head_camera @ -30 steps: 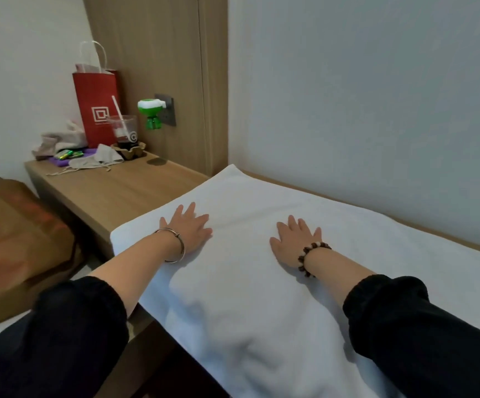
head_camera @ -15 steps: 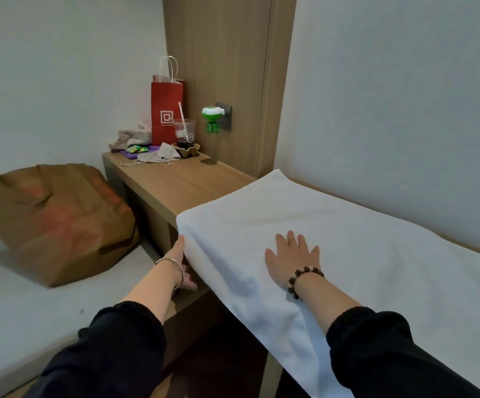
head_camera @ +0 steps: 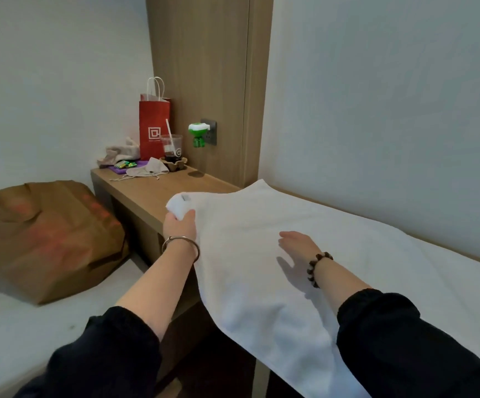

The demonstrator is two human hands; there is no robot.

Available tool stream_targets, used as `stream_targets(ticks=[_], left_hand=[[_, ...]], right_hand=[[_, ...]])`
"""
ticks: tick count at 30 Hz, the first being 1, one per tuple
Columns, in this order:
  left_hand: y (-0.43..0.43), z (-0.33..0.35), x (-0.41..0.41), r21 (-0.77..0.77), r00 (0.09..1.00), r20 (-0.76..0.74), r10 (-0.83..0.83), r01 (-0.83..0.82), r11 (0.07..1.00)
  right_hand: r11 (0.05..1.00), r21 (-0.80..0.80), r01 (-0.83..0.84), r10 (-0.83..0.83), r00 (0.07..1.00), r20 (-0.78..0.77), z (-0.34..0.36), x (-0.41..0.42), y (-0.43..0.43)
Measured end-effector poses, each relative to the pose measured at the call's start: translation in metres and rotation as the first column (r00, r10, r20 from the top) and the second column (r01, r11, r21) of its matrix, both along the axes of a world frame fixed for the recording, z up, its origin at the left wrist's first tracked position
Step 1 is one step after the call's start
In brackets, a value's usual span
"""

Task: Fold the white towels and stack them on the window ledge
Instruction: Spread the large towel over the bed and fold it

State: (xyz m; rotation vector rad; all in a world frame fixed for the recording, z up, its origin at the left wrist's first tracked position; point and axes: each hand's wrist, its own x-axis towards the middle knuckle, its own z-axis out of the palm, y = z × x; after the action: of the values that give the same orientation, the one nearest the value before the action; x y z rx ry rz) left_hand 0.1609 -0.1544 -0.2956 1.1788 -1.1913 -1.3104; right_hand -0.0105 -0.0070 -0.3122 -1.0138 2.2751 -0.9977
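Observation:
A large white towel (head_camera: 347, 254) lies spread along the wooden window ledge (head_camera: 146, 193), with its near edge hanging over the front. My left hand (head_camera: 180, 225) grips the towel's left edge and has raised it off the ledge into a bunched fold. Flat fingers of my right hand (head_camera: 296, 244) hover just over or rest on the middle of the towel; contact is unclear. Black sleeves cover both forearms. A metal bangle is on my left wrist, a bead bracelet on my right.
At the ledge's far left end stand a red paper bag (head_camera: 154, 127), a plastic cup with a straw (head_camera: 172, 149), crumpled cloths (head_camera: 146, 170) and a purple item. A green plug-in device (head_camera: 199, 133) sits on the wood panel. A brown paper bag (head_camera: 49, 239) lies on the bed, left.
My left hand has taken hold of the towel's left edge and lifted it off the ledge. My right hand has loosened from its flat press on the towel. The view has shifted further left.

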Motion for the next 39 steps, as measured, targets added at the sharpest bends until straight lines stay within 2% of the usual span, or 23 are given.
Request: stream_targets(ticks=[3,4,6,8,9,10,11,12,13,14,15,17,19,20,22,30,35,37,39], left_hand=[[0.047,0.038,-0.029,-0.207,0.980,0.111,-0.167,0.187,0.960],[0.065,0.046,-0.041,-0.269,0.957,0.176,-0.232,0.273,0.923],[0.107,0.055,-0.065,-0.383,0.886,0.302,-0.353,0.451,0.806],[0.158,0.055,-0.082,-0.427,0.733,0.468,-0.494,0.676,0.600],[0.182,0.052,-0.087,-0.408,0.595,0.581,-0.556,0.804,0.433],[0.204,0.050,-0.088,-0.326,0.397,0.716,-0.574,0.917,0.228],[0.222,0.046,-0.087,-0.170,0.157,0.838,-0.523,0.985,0.024],[0.235,0.038,-0.086,0.010,-0.061,0.901,-0.430,0.993,-0.120],[0.244,0.028,-0.086,0.160,-0.210,0.917,-0.340,0.972,-0.169],[0.249,0.017,-0.086,0.245,-0.279,0.922,-0.269,0.957,-0.153],[0.252,0.007,-0.086,0.262,-0.279,0.935,-0.221,0.960,-0.101],[0.254,-0.012,-0.086,0.177,-0.172,0.976,-0.137,0.984,0.024],[0.252,-0.029,-0.085,0.143,-0.129,0.984,-0.121,0.983,0.112],[0.251,-0.036,-0.084,0.143,-0.130,0.986,-0.108,0.982,0.126],[0.247,-0.043,-0.081,0.129,-0.120,0.990,-0.075,0.983,0.130],[0.209,-0.049,-0.088,0.093,-0.091,0.996,-0.022,0.988,0.123],[0.194,-0.032,-0.104,0.125,-0.128,0.991,0.026,0.987,0.100],[0.190,-0.022,-0.112,0.149,-0.157,0.986,0.059,0.982,0.120],[0.187,-0.013,-0.120,0.173,-0.191,0.979,0.078,0.967,0.189]], right_hand=[[0.978,-0.095,0.185,-0.177,0.980,0.087,0.025,-0.031,0.041],[0.967,-0.100,0.236,-0.231,0.971,0.063,0.034,-0.042,0.058],[0.936,-0.095,0.339,-0.342,0.939,-0.016,0.051,-0.067,0.092],[0.891,-0.103,0.442,-0.449,0.891,-0.062,0.066,-0.088,0.126],[0.866,-0.110,0.488,-0.498,0.862,-0.094,0.072,-0.096,0.143],[0.841,-0.114,0.530,-0.541,0.831,-0.131,0.077,-0.103,0.159],[0.816,-0.101,0.569,-0.578,0.797,-0.176,0.080,-0.108,0.175],[0.796,-0.081,0.600,-0.601,0.764,-0.234,0.080,-0.112,0.189],[0.775,-0.071,0.628,-0.621,0.736,-0.271,0.077,-0.114,0.201],[0.766,-0.067,0.640,-0.626,0.718,-0.304,0.072,-0.113,0.211],[0.772,-0.051,0.633,-0.613,0.721,-0.325,0.066,-0.110,0.219],[0.822,0.027,0.570,-0.535,0.787,-0.307,0.045,-0.106,0.226],[0.879,0.228,0.418,-0.356,0.895,-0.269,0.021,-0.096,0.228],[0.878,0.335,0.342,-0.253,0.926,-0.280,0.009,-0.092,0.227],[0.851,0.436,0.293,-0.114,0.913,-0.392,-0.011,-0.089,0.223],[0.842,0.349,0.412,-0.135,0.786,-0.604,-0.034,-0.085,0.201],[0.791,0.437,0.428,0.057,0.660,-0.749,-0.016,-0.092,0.193],[0.791,0.458,0.405,0.079,0.675,-0.734,-0.007,-0.091,0.191],[0.785,0.471,0.402,0.046,0.721,-0.692,0.000,-0.087,0.187]])
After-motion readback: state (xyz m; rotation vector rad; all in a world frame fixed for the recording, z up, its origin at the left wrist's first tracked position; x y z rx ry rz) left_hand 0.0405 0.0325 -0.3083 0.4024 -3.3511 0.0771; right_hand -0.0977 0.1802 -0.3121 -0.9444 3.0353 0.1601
